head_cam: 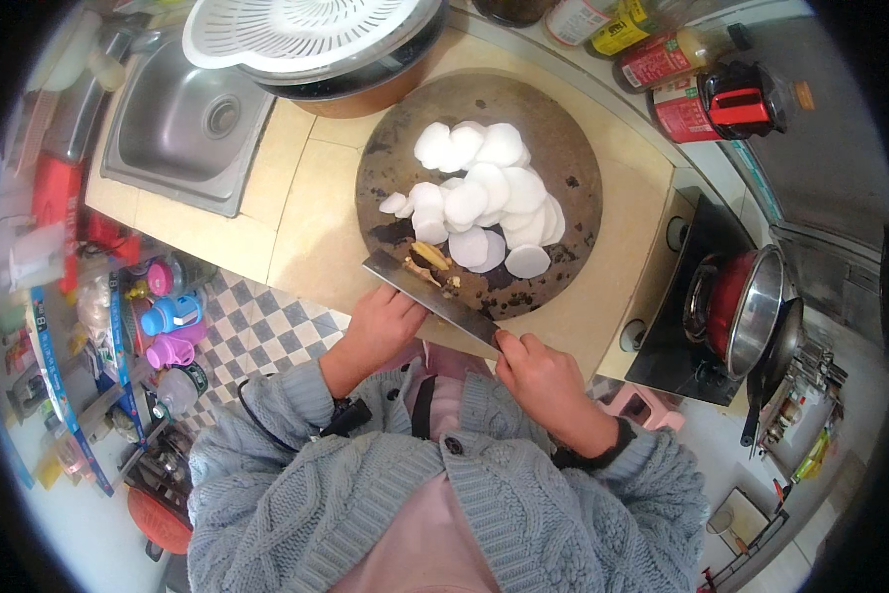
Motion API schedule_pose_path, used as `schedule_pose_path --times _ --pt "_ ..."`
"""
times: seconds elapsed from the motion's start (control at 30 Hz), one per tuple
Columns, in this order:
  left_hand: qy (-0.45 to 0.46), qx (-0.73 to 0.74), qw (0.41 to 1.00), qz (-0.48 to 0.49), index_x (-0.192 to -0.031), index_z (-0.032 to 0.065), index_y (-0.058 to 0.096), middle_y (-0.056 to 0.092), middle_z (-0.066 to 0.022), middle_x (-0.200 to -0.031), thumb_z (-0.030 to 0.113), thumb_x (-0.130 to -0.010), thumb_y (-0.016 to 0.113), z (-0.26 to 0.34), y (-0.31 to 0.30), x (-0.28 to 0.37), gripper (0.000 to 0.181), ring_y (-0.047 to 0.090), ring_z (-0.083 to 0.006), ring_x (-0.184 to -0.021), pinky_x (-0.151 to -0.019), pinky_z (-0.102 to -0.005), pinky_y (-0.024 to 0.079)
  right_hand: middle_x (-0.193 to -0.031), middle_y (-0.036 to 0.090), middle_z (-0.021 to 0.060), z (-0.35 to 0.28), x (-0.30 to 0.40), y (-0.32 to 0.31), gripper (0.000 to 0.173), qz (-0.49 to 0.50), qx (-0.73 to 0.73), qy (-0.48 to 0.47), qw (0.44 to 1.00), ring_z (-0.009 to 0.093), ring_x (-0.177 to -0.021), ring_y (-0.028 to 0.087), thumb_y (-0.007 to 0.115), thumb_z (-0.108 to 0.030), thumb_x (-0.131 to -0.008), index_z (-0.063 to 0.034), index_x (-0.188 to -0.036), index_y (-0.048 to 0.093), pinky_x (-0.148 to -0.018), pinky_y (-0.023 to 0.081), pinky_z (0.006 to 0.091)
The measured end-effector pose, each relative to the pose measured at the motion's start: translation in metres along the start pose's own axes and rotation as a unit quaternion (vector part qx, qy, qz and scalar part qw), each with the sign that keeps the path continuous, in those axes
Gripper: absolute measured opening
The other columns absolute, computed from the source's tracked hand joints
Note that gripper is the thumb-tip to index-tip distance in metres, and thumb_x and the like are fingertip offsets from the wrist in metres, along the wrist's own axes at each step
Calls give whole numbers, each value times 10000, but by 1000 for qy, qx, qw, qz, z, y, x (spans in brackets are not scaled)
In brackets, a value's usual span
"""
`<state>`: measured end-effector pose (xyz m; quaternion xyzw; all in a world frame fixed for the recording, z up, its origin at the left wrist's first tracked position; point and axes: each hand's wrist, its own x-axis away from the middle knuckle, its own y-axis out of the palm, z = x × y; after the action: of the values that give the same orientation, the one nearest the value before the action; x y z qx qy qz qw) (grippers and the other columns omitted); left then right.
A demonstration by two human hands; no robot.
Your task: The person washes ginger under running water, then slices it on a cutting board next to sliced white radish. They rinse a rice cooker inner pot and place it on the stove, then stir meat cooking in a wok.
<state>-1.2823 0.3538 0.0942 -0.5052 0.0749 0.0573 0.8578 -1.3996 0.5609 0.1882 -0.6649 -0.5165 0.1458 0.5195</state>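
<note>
My right hand [539, 379] grips the handle of a cleaver [437, 298], whose broad blade slants across the near edge of a round cutting board [585, 185]. My left hand [382, 326] is against the near side of the blade, fingers curled and their tips hidden. Whether it pinches anything cannot be seen. Just beyond the blade lie yellowish strips that look like ginger [431, 255], with small crumbs beside them. Thin round white slices, apparently radish [489, 189], overlap in piles over the middle of the board.
At the far left is a steel sink [170, 111]; a white colander [311, 30] tops stacked basins beside the board. Sauce bottles [663, 59] line the back right. A cooktop [700, 326] holds a red-sided metal pot [744, 315] and a pan. Shelves with cups [174, 315] stand left.
</note>
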Motion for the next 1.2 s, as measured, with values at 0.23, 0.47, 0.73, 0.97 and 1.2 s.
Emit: schedule_pose_path --times 0.23,0.47,0.73,0.97,1.2 --pt "-7 -6 1000 -1 -903 56 648 586 -81 -981 111 -626 587 0 2 7 289 564 -256 -901 -716 -336 505 -728 520 99 -4 -2 -3 340 -10 41 -12 999 287 -605 607 613 -205 -794 -79 -1098 528 -485 500 380" --pt "-23 18 1000 0 -873 55 633 584 -82 -960 98 -612 650 0 1 5 265 561 -287 -897 -706 -347 502 -705 525 109 -8 -19 -10 195 -48 25 -7 998 289 -596 613 603 -183 -789 -75 -907 491 -473 498 397" --pt "-18 18 1000 9 -937 50 620 573 -59 -994 106 -659 600 0 -1 4 285 552 -254 -996 -676 -297 521 -714 556 128 -2 -55 46 159 0 -17 7 1000 324 -602 611 587 -179 -816 -73 -871 482 -491 493 422" --pt "-12 -3 1000 28 -942 33 612 577 -82 -1025 101 -648 593 2 1 3 302 553 -260 -996 -736 -308 519 -712 542 106 3 -43 17 181 64 -29 11 997 296 -589 605 585 -194 -821 -82 -952 529 -502 494 415" --pt "-11 21 999 26 -887 29 620 589 -111 -934 72 -594 631 1 6 10 296 578 -293 -839 -672 -366 505 -727 533 101 -5 0 -4 270 0 26 -7 1000 284 -611 612 614 -210 -791 -78 -1013 538 -509 502 402"
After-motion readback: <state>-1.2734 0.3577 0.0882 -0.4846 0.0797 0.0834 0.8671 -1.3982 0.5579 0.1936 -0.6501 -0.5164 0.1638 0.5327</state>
